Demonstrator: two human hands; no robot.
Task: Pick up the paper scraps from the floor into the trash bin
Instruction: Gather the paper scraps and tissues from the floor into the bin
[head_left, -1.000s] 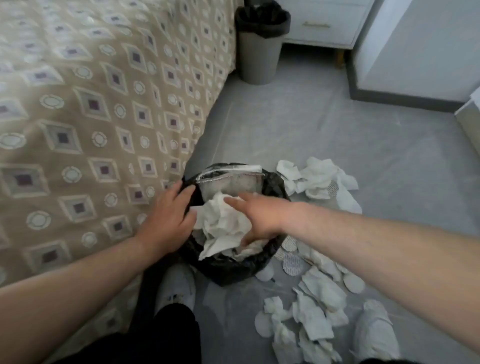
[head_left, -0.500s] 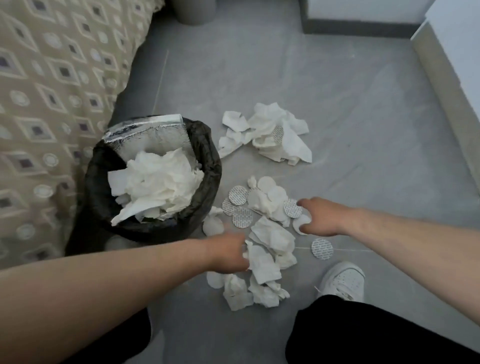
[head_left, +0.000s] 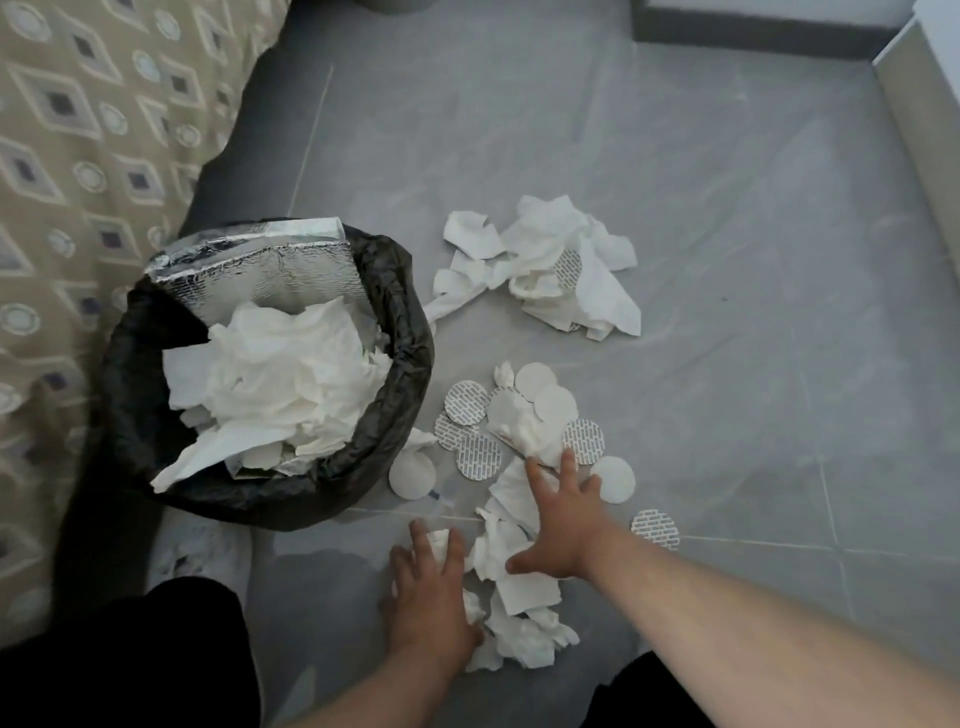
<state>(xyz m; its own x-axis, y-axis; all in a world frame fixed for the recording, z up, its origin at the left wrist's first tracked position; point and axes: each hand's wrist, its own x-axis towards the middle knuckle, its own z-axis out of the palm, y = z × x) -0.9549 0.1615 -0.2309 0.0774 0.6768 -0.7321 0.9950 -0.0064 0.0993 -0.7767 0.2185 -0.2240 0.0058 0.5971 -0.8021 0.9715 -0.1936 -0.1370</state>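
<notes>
The scraps (head_left: 524, 587) lie on the floor just right of the bin (head_left: 410, 332), which is heaped with paper. The right hand (head_left: 563, 525) presses on them, fingers spread and straight. The left hand (head_left: 431, 597), nearer the bin, covers a small wad; I cannot tell whether it grips. Best to rake both hands together, bunch one tight clump, lift it over the rim and press it down so nothing spills.

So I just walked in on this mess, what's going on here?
A person is gathering paper scraps beside the trash bin, which is heaped with white paper. The left hand grips a crumpled piece; the right hand lies spread over others. A farther pile lies untouched on the floor.
</notes>
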